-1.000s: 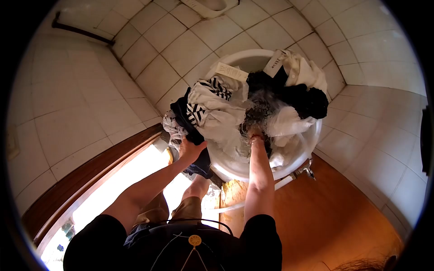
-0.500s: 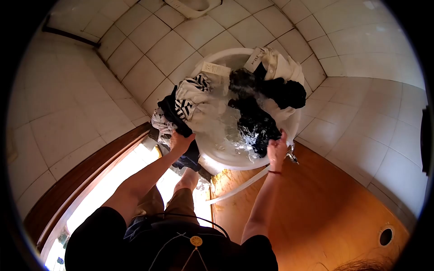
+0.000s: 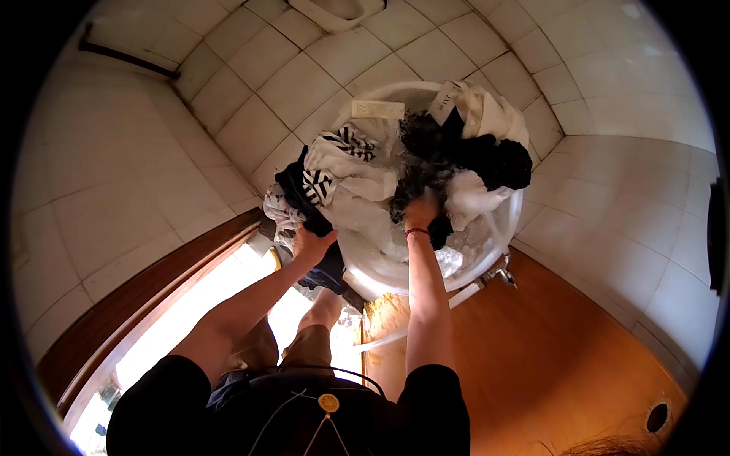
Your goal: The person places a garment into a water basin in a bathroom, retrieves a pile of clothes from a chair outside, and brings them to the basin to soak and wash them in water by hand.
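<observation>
A white round tub (image 3: 515,213) holds cloudy water and a heap of clothes. At its near left rim, my left hand (image 3: 310,245) is closed on a dark garment (image 3: 291,182) that drapes over the edge. My right hand (image 3: 423,211), with a red bracelet at the wrist, presses down into the water among the folds of a wet black garment (image 3: 439,230); its fingers are hidden and blurred. Between the hands lies a white garment with black-and-white patterned trim (image 3: 342,163). More black cloth (image 3: 498,161) and a cream garment (image 3: 487,114) hang over the far right rim.
Two labels stand out at the far rim: a pale rectangular one (image 3: 378,110) and another tag (image 3: 445,102). A metal tap (image 3: 502,272) and a white hose (image 3: 464,294) are by the near right rim. An orange-brown board (image 3: 547,342) lies at right; tiled walls surround the tub.
My right hand has moved left and inward from the near right rim, pushing the black garment toward the tub's middle. My left hand keeps its hold; the whole view has shifted slightly.
</observation>
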Tool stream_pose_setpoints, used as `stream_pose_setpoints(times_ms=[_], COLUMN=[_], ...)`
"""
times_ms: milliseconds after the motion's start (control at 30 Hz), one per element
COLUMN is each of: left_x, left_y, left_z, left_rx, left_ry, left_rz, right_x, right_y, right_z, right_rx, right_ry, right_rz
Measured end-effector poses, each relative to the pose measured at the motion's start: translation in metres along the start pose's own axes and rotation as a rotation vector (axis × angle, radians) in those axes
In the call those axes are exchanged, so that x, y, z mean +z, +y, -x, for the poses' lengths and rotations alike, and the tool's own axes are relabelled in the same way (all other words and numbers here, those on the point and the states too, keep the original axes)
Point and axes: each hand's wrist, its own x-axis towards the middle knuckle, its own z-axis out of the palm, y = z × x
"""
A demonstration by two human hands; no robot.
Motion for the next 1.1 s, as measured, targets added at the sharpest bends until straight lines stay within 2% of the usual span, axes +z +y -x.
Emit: stream_pose_setpoints(times_ms=[33, 100, 133, 200, 233, 267, 300, 367, 433, 500, 533, 567, 633, 700, 767, 833, 900, 1000, 1033, 1067, 1100], left_x=[-0.003, -0.006, -0.005, -0.007, -0.008, -0.005, 0.003, 0.006, -0.002, -0.005, -0.006, -0.006, -0.004, -0.001, -0.002, -0.002, -0.002, 0.003, 0.001, -0.002, -0.004], left_y=[0.001, 0.004, 0.003, 0.007, 0.007, 0.003, -0.006, -0.007, 0.001, 0.008, 0.01, 0.011, 0.009, 0.005, 0.005, 0.003, 0.001, -0.003, -0.001, 0.001, 0.004], left_z=[0.001, 0.001, 0.001, 0.002, 0.003, 0.0, -0.005, -0.004, 0.002, 0.005, 0.005, 0.005, 0.004, 0.001, 0.002, 0.001, -0.001, -0.005, -0.003, -0.002, -0.001], left_rx=[0.001, -0.022, -0.012, -0.031, -0.055, -0.055, -0.018, 0.022, -0.016, -0.052, -0.063, -0.075, -0.08, -0.063, -0.06, -0.059, -0.043, -0.041, -0.043, -0.05, -0.057], left_ry=[0.008, -0.075, -0.059, -0.071, -0.089, -0.09, -0.06, -0.04, -0.023, -0.048, -0.051, -0.051, -0.052, -0.041, -0.035, -0.03, -0.061, -0.071, -0.07, -0.079, -0.089], left_rz=[-0.004, 0.041, 0.037, 0.01, -0.015, -0.013, -0.03, -0.034, -0.006, 0.008, 0.0, -0.008, -0.015, -0.04, -0.028, -0.019, 0.017, -0.055, -0.054, -0.049, -0.044], right_x=[-0.007, -0.02, -0.009, 0.002, -0.022, -0.046, -0.061, -0.094, -0.168, -0.217, -0.236, -0.231, -0.211, -0.139, -0.132, -0.109, -0.07, -0.012, -0.009, -0.008, -0.032], right_y=[-0.007, -0.01, -0.007, 0.011, -0.001, -0.017, -0.014, 0.01, 0.017, 0.027, 0.022, 0.027, 0.028, 0.038, 0.001, -0.023, -0.016, 0.017, 0.015, 0.012, 0.008], right_z=[-0.003, -0.007, -0.012, -0.015, -0.019, -0.024, -0.026, -0.036, -0.022, -0.004, 0.004, 0.01, 0.022, 0.032, 0.03, 0.024, 0.023, 0.013, 0.016, 0.019, 0.015], right_rx=[-0.04, 0.029, 0.274, 0.233, 0.193, 0.182, 0.187, 0.274, 0.392, 0.483, 0.535, 0.587, 0.462, -0.083, 0.138, 0.274, 0.274, 0.189, 0.186, 0.366, 0.327], right_ry=[0.091, -0.549, -0.354, -0.38, -0.412, -0.549, -0.553, -0.334, -0.162, -0.093, -0.077, -0.049, -0.229, 0.035, -0.319, -0.397, -0.377, -0.583, -0.584, -0.234, -0.126], right_rz=[-0.045, 0.35, 0.204, 0.262, 0.327, 0.348, 0.353, -0.786, -1.521, -1.647, -1.633, -1.448, -0.859, -0.464, -0.152, -0.051, -0.013, 0.107, 0.108, 0.049, -0.139])
